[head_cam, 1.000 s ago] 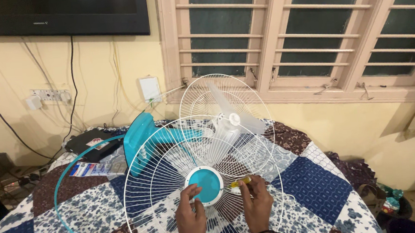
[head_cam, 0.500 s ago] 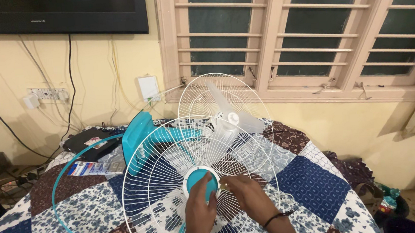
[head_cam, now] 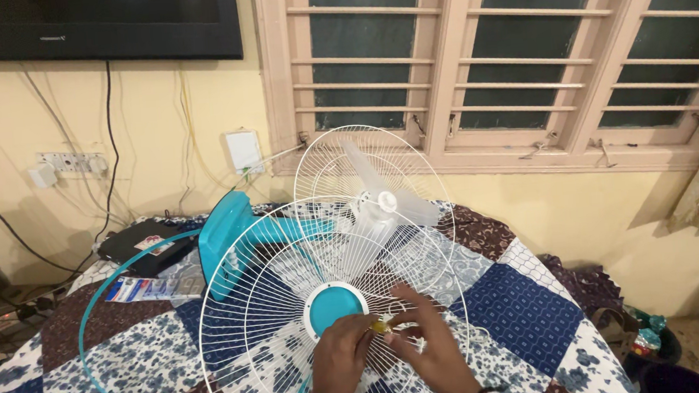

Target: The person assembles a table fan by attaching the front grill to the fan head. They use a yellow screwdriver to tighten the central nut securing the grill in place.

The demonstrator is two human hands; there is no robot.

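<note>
Both hands, left hand (head_cam: 340, 347) and right hand (head_cam: 427, 340), pinch a yellow screwdriver (head_cam: 378, 326) over the white fan guard (head_cam: 242, 313) (teal-centred).

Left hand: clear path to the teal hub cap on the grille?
Probably yes. The left hand lies on the white grille just below the teal cap, nothing between them; the right hand sits off to the side.
</note>
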